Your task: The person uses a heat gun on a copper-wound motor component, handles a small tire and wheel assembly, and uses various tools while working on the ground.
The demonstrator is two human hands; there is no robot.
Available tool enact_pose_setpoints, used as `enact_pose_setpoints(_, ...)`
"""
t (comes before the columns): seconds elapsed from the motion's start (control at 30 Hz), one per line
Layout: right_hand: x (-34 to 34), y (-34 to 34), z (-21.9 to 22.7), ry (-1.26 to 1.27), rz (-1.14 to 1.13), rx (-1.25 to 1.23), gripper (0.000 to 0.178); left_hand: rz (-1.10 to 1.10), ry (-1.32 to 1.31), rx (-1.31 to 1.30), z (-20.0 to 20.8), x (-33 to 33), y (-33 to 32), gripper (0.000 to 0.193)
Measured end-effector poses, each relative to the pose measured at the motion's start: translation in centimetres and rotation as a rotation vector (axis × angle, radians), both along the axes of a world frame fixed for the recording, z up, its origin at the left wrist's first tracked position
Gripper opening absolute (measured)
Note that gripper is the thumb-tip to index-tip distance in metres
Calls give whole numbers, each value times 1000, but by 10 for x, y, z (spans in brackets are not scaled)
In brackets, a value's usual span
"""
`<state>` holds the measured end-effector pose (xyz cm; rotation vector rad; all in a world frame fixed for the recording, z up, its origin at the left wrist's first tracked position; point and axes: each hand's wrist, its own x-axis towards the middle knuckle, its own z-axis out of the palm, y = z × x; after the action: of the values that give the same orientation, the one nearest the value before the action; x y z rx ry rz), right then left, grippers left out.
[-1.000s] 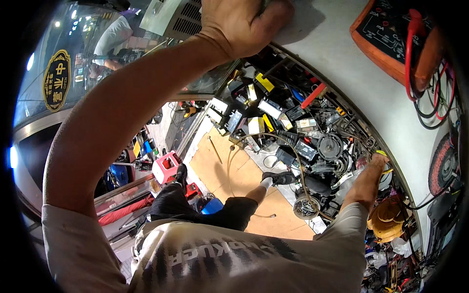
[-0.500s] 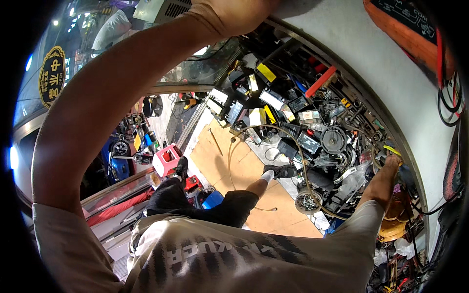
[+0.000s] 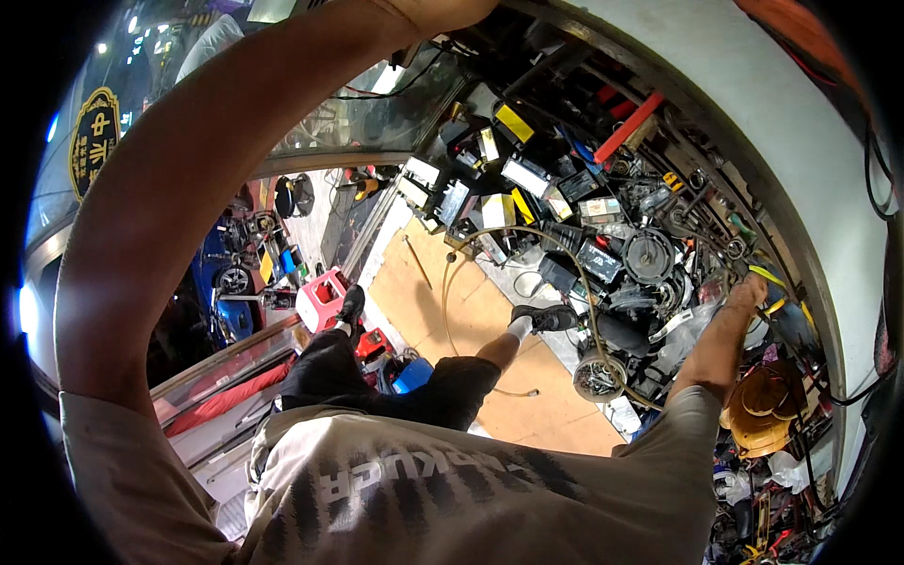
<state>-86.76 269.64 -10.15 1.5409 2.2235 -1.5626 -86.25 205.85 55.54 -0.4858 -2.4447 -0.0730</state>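
Observation:
My left arm arches across the top left. My left hand [image 3: 450, 11] is cut off by the upper edge beside a white panel's dark frame, its fingers out of sight. At the right, my right hand [image 3: 750, 288] reaches down among tools beneath that frame, right beside a yellow curved handle [image 3: 767, 274]. Its fingers are mostly hidden, and I cannot tell whether it grips anything. A long tan hose [image 3: 586, 287] loops over the floor below me and runs toward my right arm.
Several batteries [image 3: 525, 175] and machine parts cover the ground ahead. A round metal part [image 3: 599, 377] lies by my foot, a rod [image 3: 416, 261] on the tan board [image 3: 527, 419]. Pink stool [image 3: 322, 299] stands left; yellow helmet-like shell [image 3: 759, 424] right; glass panel [image 3: 377, 118] upper left.
The view has shifted, so the orange device at the upper right is mostly out of frame. My right hand has moved slightly up relative to the yellow handle. The hose looks unmoved.

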Motion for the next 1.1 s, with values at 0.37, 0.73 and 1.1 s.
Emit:
enact_pose_setpoints(0.37, 165, -123, 249, 172, 591, 692, 59, 56, 113, -3, -6, 4, 9, 42)
enact_pose_setpoints(0.73, 411, -204, 366, 397, 533, -92, 3, 276, -121, 27, -1, 15, 23, 37)
enact_pose_setpoints(1.1, 722, -80, 476, -228, 679, 485, 40, 25, -269, 746, -19, 327, 37, 32)
